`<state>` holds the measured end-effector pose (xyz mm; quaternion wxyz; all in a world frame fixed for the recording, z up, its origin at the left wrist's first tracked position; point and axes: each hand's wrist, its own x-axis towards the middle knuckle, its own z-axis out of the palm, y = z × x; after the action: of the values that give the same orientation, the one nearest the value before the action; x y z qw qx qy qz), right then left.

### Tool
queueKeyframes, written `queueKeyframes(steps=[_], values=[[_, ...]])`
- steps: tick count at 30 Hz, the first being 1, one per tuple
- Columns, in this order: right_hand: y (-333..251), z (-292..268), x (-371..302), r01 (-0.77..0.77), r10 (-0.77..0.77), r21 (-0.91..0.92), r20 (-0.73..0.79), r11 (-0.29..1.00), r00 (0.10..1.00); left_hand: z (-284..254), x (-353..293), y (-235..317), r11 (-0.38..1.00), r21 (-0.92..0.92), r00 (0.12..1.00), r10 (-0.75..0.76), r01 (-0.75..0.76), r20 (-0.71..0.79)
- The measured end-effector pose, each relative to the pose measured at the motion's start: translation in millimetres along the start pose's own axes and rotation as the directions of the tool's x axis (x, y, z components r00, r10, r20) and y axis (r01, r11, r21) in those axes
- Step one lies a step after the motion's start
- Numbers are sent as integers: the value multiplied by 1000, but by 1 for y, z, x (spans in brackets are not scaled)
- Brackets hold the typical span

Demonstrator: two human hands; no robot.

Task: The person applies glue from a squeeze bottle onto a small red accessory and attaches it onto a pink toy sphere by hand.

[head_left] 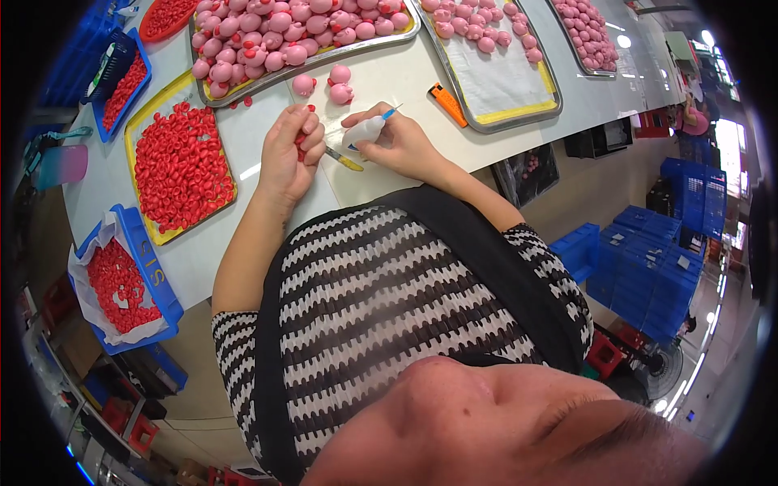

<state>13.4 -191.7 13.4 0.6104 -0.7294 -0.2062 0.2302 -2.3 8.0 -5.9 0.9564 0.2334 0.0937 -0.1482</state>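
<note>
Fingers [373, 151] of the right hand [409, 152] gripped a blue-tipped white bottle [366, 132] above the table [389, 77], while the left hand [285, 150] curled closed around small red pieces [301, 139] near three pink figures [304, 85].

A white table [596, 97] is spanning the top. Blue crates [644, 271] are standing at right, near a fan [663, 371]. Windows [734, 146] are glowing beyond.

The striped black and white top [389, 292] has short sleeves [235, 344], black bands [494, 259].
</note>
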Motion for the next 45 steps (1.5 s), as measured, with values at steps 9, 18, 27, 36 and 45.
queueKeyframes(steps=[9,18,27,36,45], values=[[23,-13,-8,61,-18,202,-210,977,978,-1,3,16,919,363,960,225,-153,-164],[28,-16,-10,65,-23,171,-240,983,971,10,12,3,-559,825,882,428,87,197],[34,-15,-8,60,-26,133,-246,989,969,-3,13,-2,-765,639,890,342,79,301],[41,-14,-9,109,-74,102,-297,989,952,-17,11,11,-252,966,800,567,-58,196],[31,-12,-9,94,-61,112,-270,989,961,4,-1,2,876,479,988,27,51,-155]])
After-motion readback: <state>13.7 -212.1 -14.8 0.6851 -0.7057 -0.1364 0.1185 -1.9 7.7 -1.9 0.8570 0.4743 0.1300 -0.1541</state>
